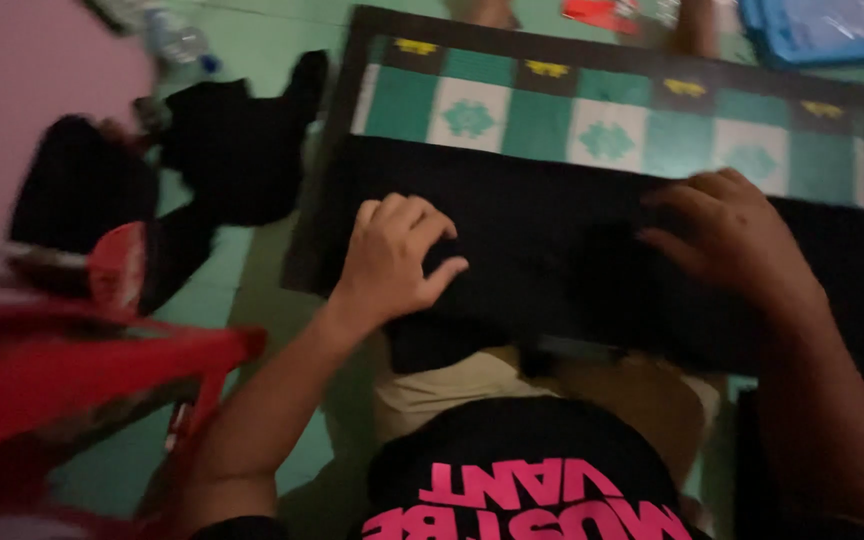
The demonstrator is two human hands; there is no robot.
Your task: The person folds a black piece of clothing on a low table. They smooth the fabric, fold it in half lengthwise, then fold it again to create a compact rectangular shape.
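A black cloth [552,230] lies spread across a green and white patterned mat [512,105] in front of me. My left hand [392,255] rests on the cloth's near left part, fingers curled and pinching the fabric. My right hand [727,235] presses on the cloth at the right, fingers bent down into it. The cloth's near edge hangs over my lap.
A red plastic chair [72,360] stands at the left. More black garments [222,140] are heaped on the green floor beside a clear plastic bottle [177,45]. A blue tray [822,30] sits at the top right. Someone's feet [487,12] show beyond the mat.
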